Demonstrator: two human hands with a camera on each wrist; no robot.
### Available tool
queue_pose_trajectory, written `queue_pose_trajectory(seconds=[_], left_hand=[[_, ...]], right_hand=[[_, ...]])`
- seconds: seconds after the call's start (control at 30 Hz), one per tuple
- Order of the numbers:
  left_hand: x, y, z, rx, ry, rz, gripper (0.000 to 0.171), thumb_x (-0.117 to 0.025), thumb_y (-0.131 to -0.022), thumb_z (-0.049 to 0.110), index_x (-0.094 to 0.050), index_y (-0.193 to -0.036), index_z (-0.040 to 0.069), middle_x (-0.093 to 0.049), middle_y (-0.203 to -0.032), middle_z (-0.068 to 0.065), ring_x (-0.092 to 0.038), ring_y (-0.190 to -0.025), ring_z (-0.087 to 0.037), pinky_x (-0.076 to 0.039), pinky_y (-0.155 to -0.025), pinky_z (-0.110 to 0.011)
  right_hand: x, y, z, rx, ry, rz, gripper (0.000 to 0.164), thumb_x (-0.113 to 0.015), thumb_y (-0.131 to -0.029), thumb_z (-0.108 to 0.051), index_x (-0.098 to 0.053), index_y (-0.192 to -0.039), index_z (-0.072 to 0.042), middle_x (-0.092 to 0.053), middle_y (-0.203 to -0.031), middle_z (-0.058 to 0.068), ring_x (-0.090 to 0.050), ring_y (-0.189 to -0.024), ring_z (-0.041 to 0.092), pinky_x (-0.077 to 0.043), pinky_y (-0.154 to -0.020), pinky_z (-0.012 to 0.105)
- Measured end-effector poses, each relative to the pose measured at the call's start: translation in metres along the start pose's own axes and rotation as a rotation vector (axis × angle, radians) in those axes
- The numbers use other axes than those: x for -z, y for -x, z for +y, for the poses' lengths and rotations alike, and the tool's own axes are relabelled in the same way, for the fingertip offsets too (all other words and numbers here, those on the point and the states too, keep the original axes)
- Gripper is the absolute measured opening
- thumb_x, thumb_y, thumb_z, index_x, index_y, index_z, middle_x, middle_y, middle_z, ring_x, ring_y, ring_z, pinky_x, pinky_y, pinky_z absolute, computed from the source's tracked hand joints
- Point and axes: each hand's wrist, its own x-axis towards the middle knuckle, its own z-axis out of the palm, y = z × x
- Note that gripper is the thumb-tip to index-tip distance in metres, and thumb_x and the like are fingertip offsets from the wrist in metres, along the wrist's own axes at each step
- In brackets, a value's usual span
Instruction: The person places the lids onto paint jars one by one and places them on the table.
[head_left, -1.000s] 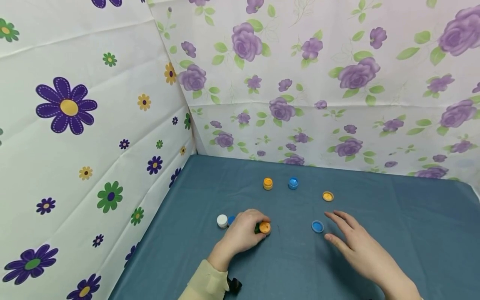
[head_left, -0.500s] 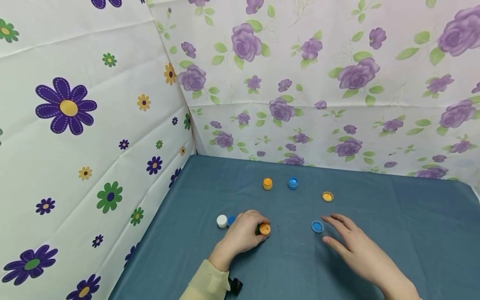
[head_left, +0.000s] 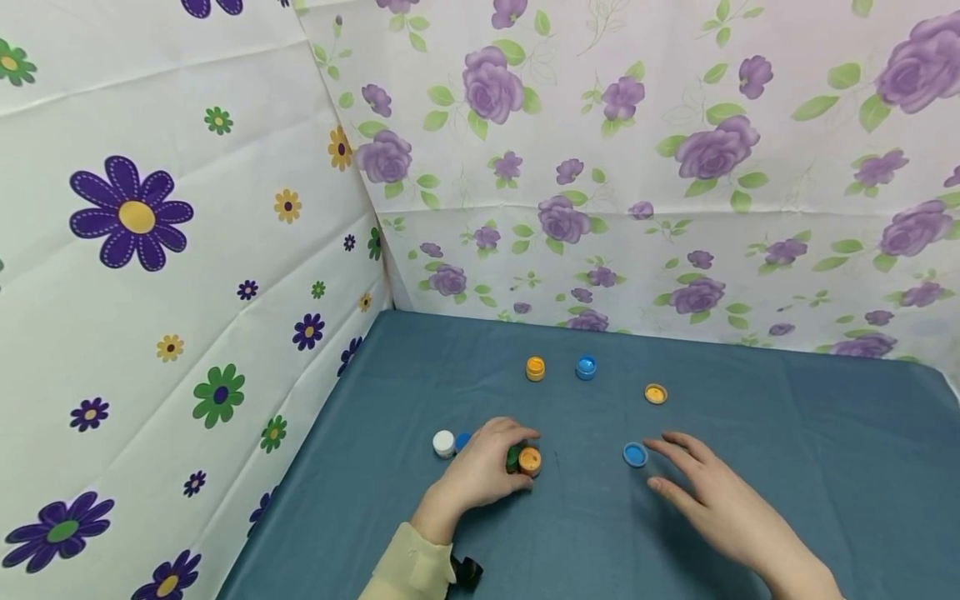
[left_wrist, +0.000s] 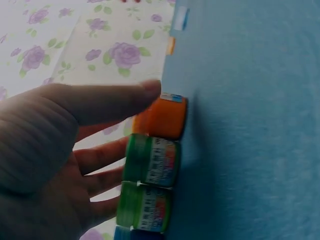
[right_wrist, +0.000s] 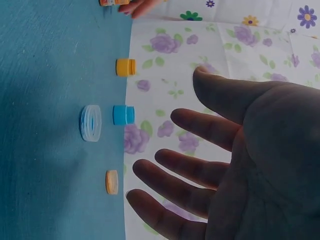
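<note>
A row of small capped paint pots stands on the table: a white one (head_left: 444, 444), a blue one (head_left: 462, 442), a light green one (left_wrist: 150, 207), a dark green one (left_wrist: 160, 160) and an orange one (head_left: 530, 461) at the right end. Over this row is my left hand (head_left: 483, 467), its thumb and index finger spread on either side of the orange pot; contact cannot be made out. It hides part of the row in the head view. My right hand (head_left: 712, 492) hovers beside an upturned blue lid (head_left: 635, 454), fingers loosely bent, holding nothing.
Farther back stand an uncapped yellow paint pot (head_left: 536, 369) and an uncapped blue paint pot (head_left: 587, 367). A yellow lid (head_left: 656, 393) lies to their right. Flower-printed cloth walls (head_left: 600, 183) border the blue-grey table (head_left: 825, 450) at the back and left.
My left thumb and index finger have spread apart, letting go of the orange pot, which has shifted slightly toward me. The right hand moved slightly left toward the blue lid, then stayed there.
</note>
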Motion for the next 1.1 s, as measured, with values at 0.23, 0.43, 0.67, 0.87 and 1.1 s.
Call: queue_pose_trajectory(seconds=[0.23,0.43,0.67,0.87,1.1], left_hand=[[0.019,-0.007,0.003,0.071,0.187,0.04,0.061,-0.089,-0.092,0.021,-0.066,-0.147,0.012,-0.061,-0.148,-0.008,-0.052,-0.142,-0.033,-0.043,-0.115,-0.054],[0.026,-0.031,-0.003,0.165,0.276,0.12,0.058,-0.085,-0.095,0.017,-0.063,-0.149,0.01,-0.064,-0.142,-0.012,-0.056,-0.135,-0.039,-0.047,-0.109,-0.058],[0.031,-0.074,-0.016,0.319,0.335,0.182,0.066,-0.085,-0.096,0.018,-0.056,-0.155,0.009,-0.061,-0.145,-0.016,-0.055,-0.136,-0.039,-0.049,-0.106,-0.057],[0.027,-0.102,-0.032,0.462,0.356,0.186,0.064,-0.085,-0.095,0.018,-0.059,-0.152,0.009,-0.064,-0.14,-0.016,-0.06,-0.128,-0.035,-0.053,-0.102,-0.052],[0.019,-0.125,-0.038,0.574,0.362,0.171,0.057,-0.087,-0.094,0.02,-0.066,-0.146,0.014,-0.065,-0.134,-0.011,-0.061,-0.12,-0.031,-0.054,-0.098,-0.048]], right_hand=[[0.0,0.0,0.005,-0.032,0.001,-0.022,0.06,-0.065,-0.106,-0.051,-0.057,-0.154,-0.015,-0.049,-0.154,0.024,-0.052,-0.137,0.051,-0.05,-0.099,0.066],[0.0,-0.001,0.008,-0.077,-0.012,-0.073,0.061,-0.064,-0.107,-0.05,-0.057,-0.154,-0.013,-0.054,-0.151,0.023,-0.056,-0.133,0.049,-0.051,-0.098,0.065],[-0.004,-0.003,0.01,-0.1,-0.024,-0.096,0.061,-0.065,-0.106,-0.051,-0.056,-0.155,-0.014,-0.054,-0.151,0.023,-0.061,-0.128,0.045,-0.053,-0.096,0.063],[-0.007,-0.007,0.012,-0.119,-0.025,-0.099,0.063,-0.064,-0.106,-0.052,-0.056,-0.155,-0.014,-0.056,-0.149,0.022,-0.064,-0.123,0.041,-0.054,-0.094,0.061],[-0.002,-0.011,0.016,-0.131,-0.009,-0.062,0.061,-0.066,-0.107,-0.045,-0.056,-0.155,-0.01,-0.056,-0.148,0.024,-0.067,-0.116,0.037,-0.056,-0.089,0.057]])
